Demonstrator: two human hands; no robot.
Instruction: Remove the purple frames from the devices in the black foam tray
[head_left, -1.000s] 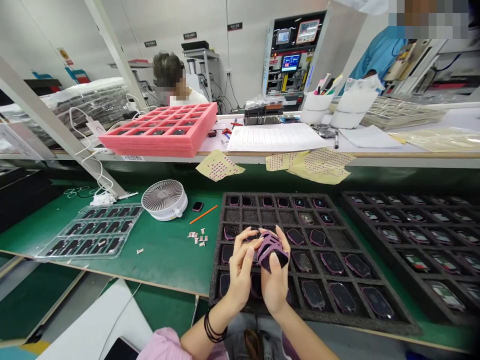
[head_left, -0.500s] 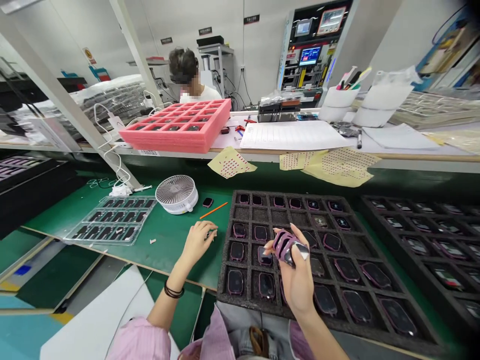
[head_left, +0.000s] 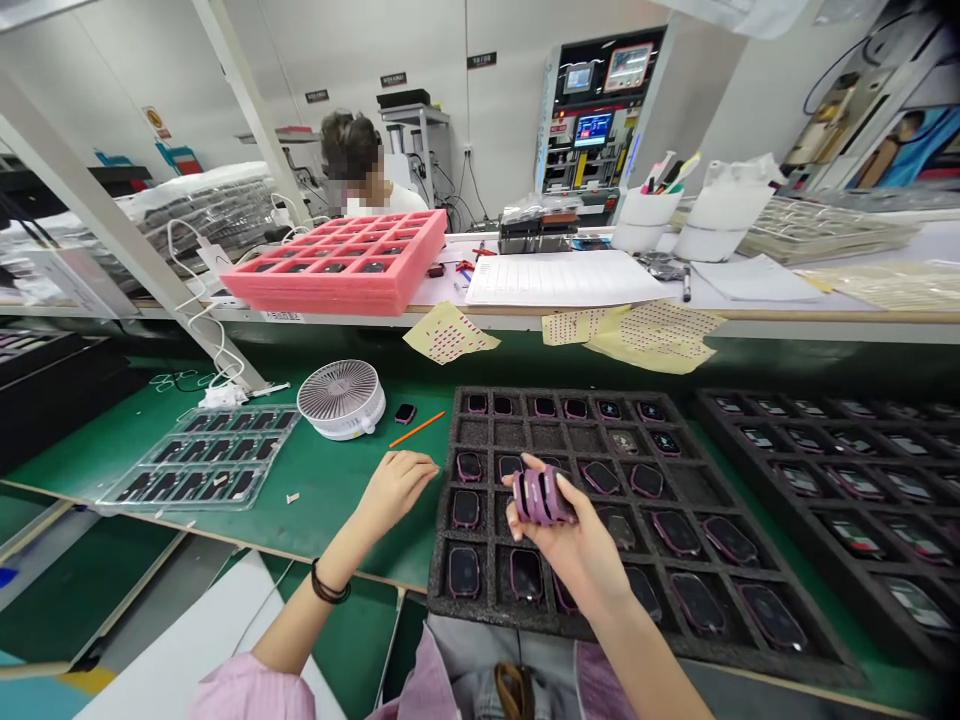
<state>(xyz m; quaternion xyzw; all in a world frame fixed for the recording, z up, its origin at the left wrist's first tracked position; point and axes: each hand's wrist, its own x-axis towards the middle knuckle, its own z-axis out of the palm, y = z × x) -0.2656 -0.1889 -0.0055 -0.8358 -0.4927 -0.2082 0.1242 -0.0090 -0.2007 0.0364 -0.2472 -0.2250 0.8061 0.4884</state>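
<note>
Lying at the far left of the green desk (head_left: 330, 500), a clear blister tray (head_left: 202, 468) holds dark parts, with a small white fan (head_left: 341, 398) and an orange pencil (head_left: 417, 429) just beyond it. The left hand (head_left: 394, 485) rests on the desk beside the black foam tray (head_left: 450, 585), fingers curled loosely; whether anything sits under them cannot be told. Right of it, the right hand (head_left: 574, 535) hovers over the tray, closed around a purple smartwatch body (head_left: 541, 495) pinched between thumb and fingers. Because that grip is a fingertip one above filled pockets, a slip would likely drop the watch onto others and scuff their screens.
</note>
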